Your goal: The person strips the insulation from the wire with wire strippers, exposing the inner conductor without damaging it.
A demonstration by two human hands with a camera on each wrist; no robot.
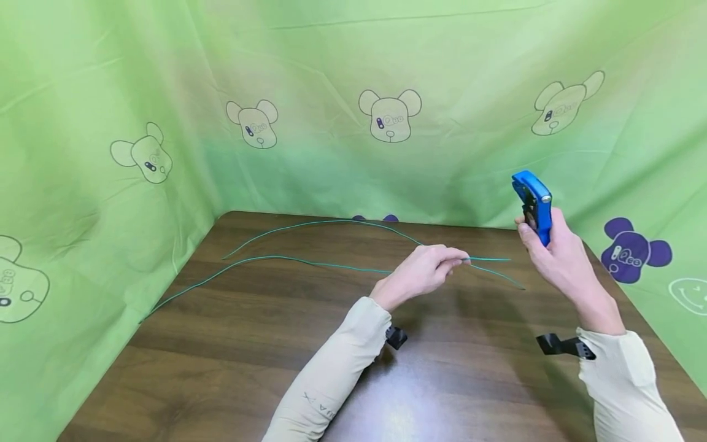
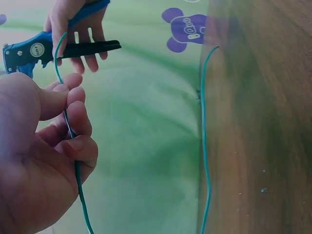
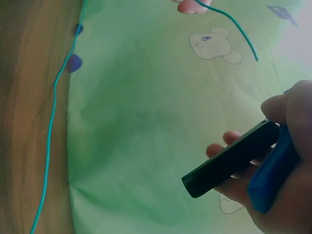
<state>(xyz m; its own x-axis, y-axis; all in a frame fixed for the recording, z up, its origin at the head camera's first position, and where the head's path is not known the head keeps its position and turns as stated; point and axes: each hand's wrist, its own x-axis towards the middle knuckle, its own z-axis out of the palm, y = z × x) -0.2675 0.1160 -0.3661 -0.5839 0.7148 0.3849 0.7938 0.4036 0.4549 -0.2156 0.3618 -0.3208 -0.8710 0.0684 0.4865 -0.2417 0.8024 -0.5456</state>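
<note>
My left hand (image 1: 422, 270) pinches a thin green wire (image 2: 84, 207) between thumb and fingers, above the tabletop. Its free end points toward the right hand and stands out past the fingertips. At the right, my right hand (image 1: 560, 258) holds a blue wire stripper (image 1: 534, 199) raised over the table. One handle of the stripper is blue and the other handle (image 3: 229, 161) black, with fingers behind it. In the left wrist view the wire end stands in front of the tool; contact cannot be told. A second green wire (image 2: 204, 146) lies on the table.
The brown wooden table (image 1: 221, 368) meets a green curtain (image 1: 320, 153) printed with bear heads at its back and sides. Small green bits (image 2: 263, 190) lie on the wood. Both wires stretch in long curves toward the table's left side.
</note>
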